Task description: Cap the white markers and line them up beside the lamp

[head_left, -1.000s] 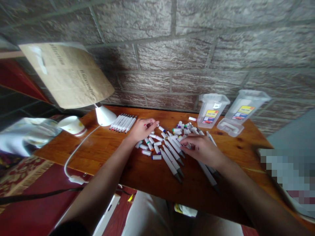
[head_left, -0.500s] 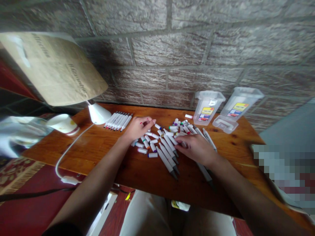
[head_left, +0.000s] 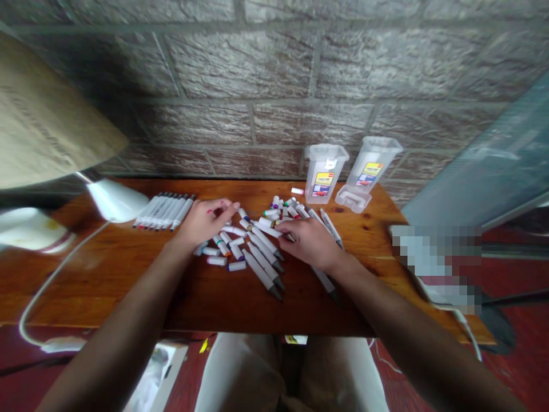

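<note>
To the far left of the left hand, a cup [head_left: 32, 232] is standing beside a lamp [head_left: 115, 200]. A row of markers [head_left: 165, 210] is lying between the lamp and the left hand [head_left: 208, 222], whose fingers are bending in near the thumb; whether it is gripping anything, I cannot tell. Loose caps [head_left: 217, 261] are lying just right of and below that hand. Loose markers [head_left: 262, 273] are slanting between the two hands. The right hand [head_left: 309, 240] is curling its fingertips at the end of a white marker [head_left: 266, 228]; its grip is unclear. Beyond the right hand, two clear boxes [head_left: 323, 178] are standing near the wall [head_left: 283, 123].
</note>
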A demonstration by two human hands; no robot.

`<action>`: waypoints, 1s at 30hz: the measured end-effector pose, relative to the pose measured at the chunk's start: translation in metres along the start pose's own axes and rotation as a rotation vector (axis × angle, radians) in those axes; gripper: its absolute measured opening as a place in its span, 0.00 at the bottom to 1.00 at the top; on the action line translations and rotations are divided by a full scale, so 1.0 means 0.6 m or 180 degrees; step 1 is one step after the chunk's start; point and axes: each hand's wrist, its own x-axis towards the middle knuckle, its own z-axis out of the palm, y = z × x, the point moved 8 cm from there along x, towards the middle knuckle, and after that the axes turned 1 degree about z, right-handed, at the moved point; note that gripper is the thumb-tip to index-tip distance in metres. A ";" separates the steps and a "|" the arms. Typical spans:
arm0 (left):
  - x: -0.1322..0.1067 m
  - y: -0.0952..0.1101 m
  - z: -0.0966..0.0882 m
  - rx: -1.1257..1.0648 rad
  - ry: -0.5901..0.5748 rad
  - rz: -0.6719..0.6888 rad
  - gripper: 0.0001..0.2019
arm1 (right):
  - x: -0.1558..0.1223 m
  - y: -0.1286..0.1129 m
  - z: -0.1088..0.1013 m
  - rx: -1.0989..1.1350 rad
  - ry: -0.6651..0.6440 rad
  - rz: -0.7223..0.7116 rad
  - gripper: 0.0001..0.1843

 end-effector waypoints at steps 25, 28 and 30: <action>0.001 0.017 0.000 -0.1050 0.0073 -0.0242 0.16 | 0.003 0.048 0.017 0.5034 0.0148 0.1565 0.15; 0.002 0.028 -0.001 -0.1192 0.0071 -0.0290 0.17 | 0.003 0.035 0.026 0.5289 -0.0110 0.1580 0.16; 0.003 0.031 -0.002 -0.1308 0.0063 -0.0344 0.18 | 0.001 0.031 0.030 0.5388 -0.0206 0.1608 0.15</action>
